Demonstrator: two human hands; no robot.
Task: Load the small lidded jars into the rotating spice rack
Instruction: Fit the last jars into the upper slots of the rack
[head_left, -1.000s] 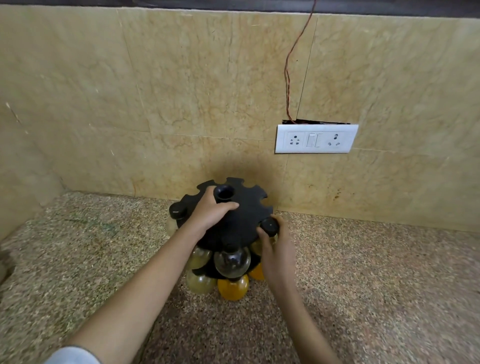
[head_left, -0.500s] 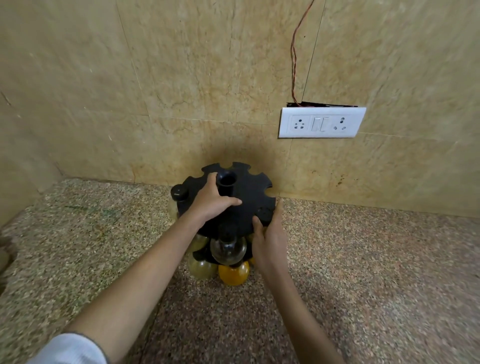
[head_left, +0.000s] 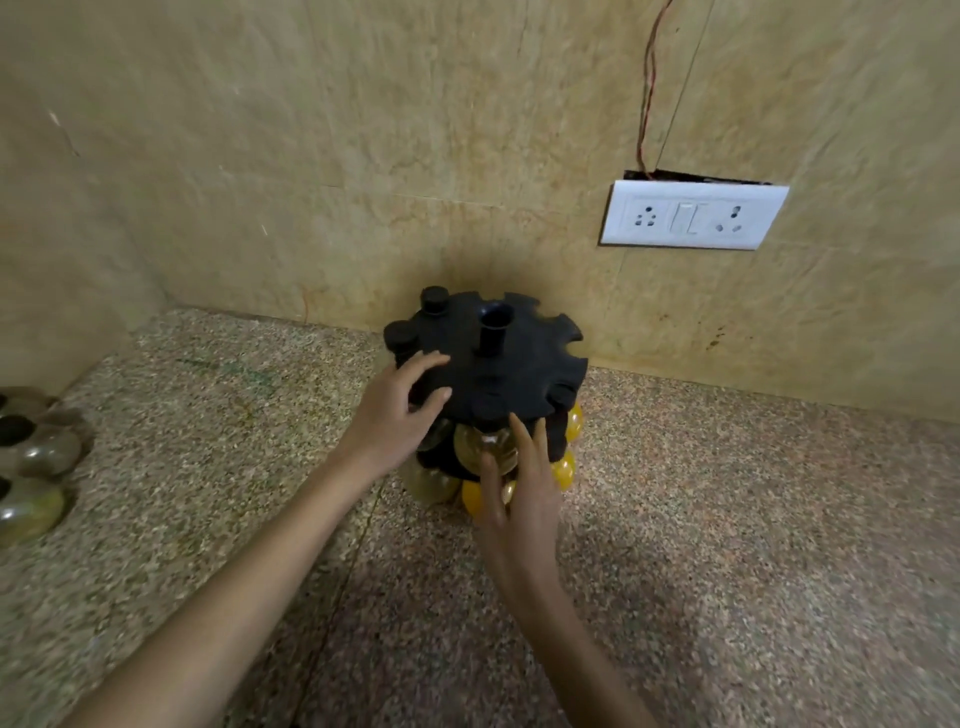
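Right hand nearest, fingers spread loose, tips against a clear jar hanging under the rack's front edge; nothing gripped. Left hand open, fingers splayed on the left rim of the black rotating spice rack, which stands on the speckled tabletop against the wall. 2 black lids sit in its far-left slots. Spare jars lie far left. White switch plate on the wall behind.
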